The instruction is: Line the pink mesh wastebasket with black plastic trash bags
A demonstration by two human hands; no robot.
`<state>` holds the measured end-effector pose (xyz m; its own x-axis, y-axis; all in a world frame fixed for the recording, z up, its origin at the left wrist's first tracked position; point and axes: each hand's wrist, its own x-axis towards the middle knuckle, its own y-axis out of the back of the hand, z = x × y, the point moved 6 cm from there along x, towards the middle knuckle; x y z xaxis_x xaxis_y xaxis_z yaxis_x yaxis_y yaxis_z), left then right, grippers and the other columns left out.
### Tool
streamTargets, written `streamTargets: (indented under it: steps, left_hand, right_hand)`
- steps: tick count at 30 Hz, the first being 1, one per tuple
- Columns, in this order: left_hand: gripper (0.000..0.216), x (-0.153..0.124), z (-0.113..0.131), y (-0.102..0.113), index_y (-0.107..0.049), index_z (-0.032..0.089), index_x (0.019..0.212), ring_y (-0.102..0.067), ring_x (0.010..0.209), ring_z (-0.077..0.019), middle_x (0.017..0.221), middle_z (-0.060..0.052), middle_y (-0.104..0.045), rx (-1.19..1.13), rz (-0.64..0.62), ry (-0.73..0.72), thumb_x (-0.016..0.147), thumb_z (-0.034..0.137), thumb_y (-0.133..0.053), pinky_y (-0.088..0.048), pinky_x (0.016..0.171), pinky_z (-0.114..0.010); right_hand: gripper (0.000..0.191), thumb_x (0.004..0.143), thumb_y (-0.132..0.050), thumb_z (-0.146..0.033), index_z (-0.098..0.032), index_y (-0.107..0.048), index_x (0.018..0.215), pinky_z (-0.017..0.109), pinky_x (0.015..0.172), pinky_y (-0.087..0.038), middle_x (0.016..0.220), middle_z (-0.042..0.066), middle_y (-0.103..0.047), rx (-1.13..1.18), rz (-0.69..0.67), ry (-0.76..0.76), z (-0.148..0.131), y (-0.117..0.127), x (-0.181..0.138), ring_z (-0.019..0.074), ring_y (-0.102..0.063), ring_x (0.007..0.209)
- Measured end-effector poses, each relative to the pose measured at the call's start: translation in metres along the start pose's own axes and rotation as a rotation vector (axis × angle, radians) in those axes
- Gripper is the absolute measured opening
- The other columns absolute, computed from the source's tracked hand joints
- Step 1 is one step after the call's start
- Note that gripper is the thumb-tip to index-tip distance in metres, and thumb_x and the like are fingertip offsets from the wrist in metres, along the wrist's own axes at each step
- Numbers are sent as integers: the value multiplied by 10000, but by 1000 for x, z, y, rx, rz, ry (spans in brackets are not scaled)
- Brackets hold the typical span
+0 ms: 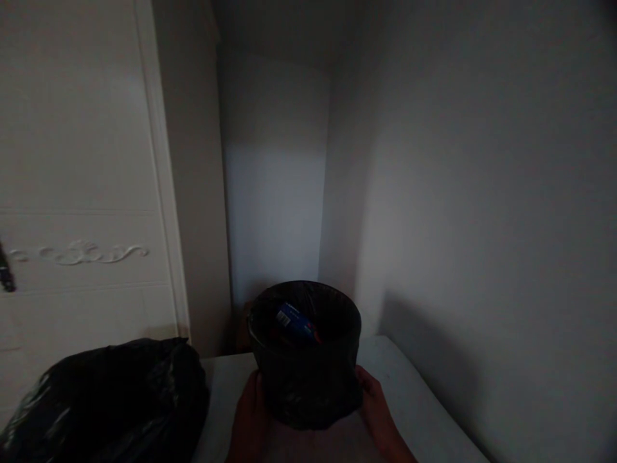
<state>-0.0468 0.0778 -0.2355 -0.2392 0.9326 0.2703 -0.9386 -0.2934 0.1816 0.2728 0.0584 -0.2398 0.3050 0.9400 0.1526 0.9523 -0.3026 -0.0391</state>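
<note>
Well, through the head camera I see both hands at a round black bin [308, 386], which stands upright toward the far edge of the desk [409, 399], just short of its far right corner. My left hand [251, 405] is curved against the bin's left side, and my right hand [373, 395] bends around its right side; between them they hold it, though several fingers are hidden. I cannot tell whether its base rests on the desk. A black liner covers the bin's rim, and a blue packet [297, 323] lies tilted inside. Near the desk's left side sits a gaping black bag [110, 399], well apart from my right hand. Beyond it I make out a white door [81, 148] with a dark handle [6, 267]; a pale wall [482, 193] runs along the desk's right edge.
</note>
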Motion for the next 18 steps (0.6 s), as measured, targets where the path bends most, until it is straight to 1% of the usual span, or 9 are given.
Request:
streamTargets:
  steps: [4,7,10,12,13,14,16,18]
  left_hand:
    - [681,-2,6,5,-658,188,1298,-651,1331,-324,1383,-150,-711,-68,94,-36,1020,691,-294,-511,1156,-528]
    - [730,0,12,11,-577,177,1421,-564,1432,-335,1499,-173,-630,-94,174,-92,1019,709,-279,-463,1206,-528]
    - [762,4,21,21,-518,159,1469,-491,1491,-350,1548,-192,-567,-37,268,-109,1007,723,-296,-394,1253,-559]
    - [741,2,33,31,-495,164,1492,-463,1510,-345,1570,-187,-536,-6,343,-121,1019,697,-291,-357,1274,-561]
    - [720,-1,40,37,-477,174,1515,-453,1517,-337,1587,-179,-518,3,380,-142,1031,673,-289,-348,1281,-550]
    - [699,-6,49,43,-455,184,1540,-442,1525,-329,1605,-171,-501,10,419,-185,1042,643,-285,-339,1286,-539]
    - [654,-20,68,51,-407,205,1589,-415,1543,-326,1643,-155,-463,56,453,-325,1060,574,-303,-326,1292,-535]
    - [635,-37,83,51,-368,233,1622,-432,1530,-345,1644,-149,-466,172,414,-511,1055,520,-367,-347,1275,-561]
  right_hand:
    - [331,1024,-664,-387,-214,-685,1304,430,945,-615,1405,89,-650,14,-9,21,-2,-2,5,260,-678,1152]
    - [322,1026,-661,-397,-211,-691,1288,427,942,-616,1388,87,-660,30,-29,38,-3,-6,9,253,-684,1137]
    - [342,995,-665,-485,-221,-739,1200,403,898,-626,1244,90,-748,57,-53,57,-3,-9,14,266,-719,1066]
    - [428,935,-690,-541,-215,-741,1208,394,849,-633,1140,104,-793,116,-89,66,-1,-13,16,291,-747,1000]
    - [472,896,-720,-534,-208,-726,1238,392,834,-634,1138,115,-800,155,-111,70,0,-14,17,300,-757,985]
    - [515,856,-757,-501,-203,-702,1273,393,835,-635,1176,129,-795,194,-131,76,2,-15,17,303,-765,990]
    - [576,801,-809,-401,-211,-665,1325,402,895,-626,1336,156,-741,248,-152,106,3,-16,18,316,-752,1105]
    - [612,776,-835,-352,-229,-654,1348,417,966,-607,1468,163,-664,248,-134,150,4,-14,18,332,-695,1257]
